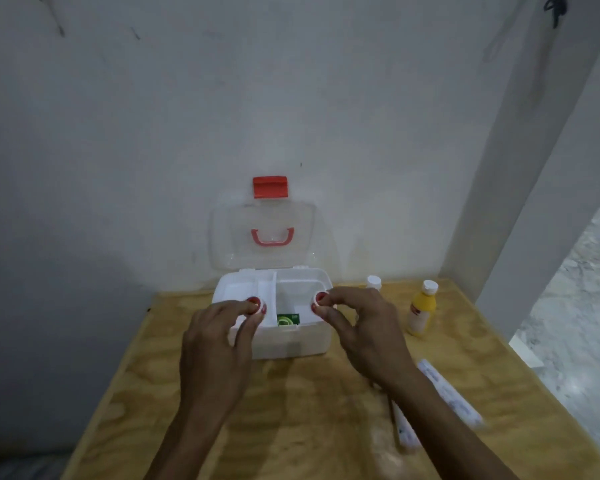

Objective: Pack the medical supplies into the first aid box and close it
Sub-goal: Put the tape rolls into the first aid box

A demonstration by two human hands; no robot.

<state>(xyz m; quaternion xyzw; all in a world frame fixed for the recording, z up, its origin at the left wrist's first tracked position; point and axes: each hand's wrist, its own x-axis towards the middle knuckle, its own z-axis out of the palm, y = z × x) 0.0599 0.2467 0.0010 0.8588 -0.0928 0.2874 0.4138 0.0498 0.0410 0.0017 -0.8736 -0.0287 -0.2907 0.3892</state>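
Observation:
The white first aid box stands open at the back of the table. Its clear lid, with a pink handle and a red latch, leans upright against the wall. A white divided tray sits in the top of the box, and a green packet shows below it. My left hand pinches the tray's left part with thumb and forefinger. My right hand pinches its right part the same way. A yellow bottle and a white-capped bottle stand to the right of the box.
Two long white tubes or packets lie on the plywood table at the right, partly under my right forearm. A grey wall rises just behind the box. A pillar and a drop to marble floor border the right side.

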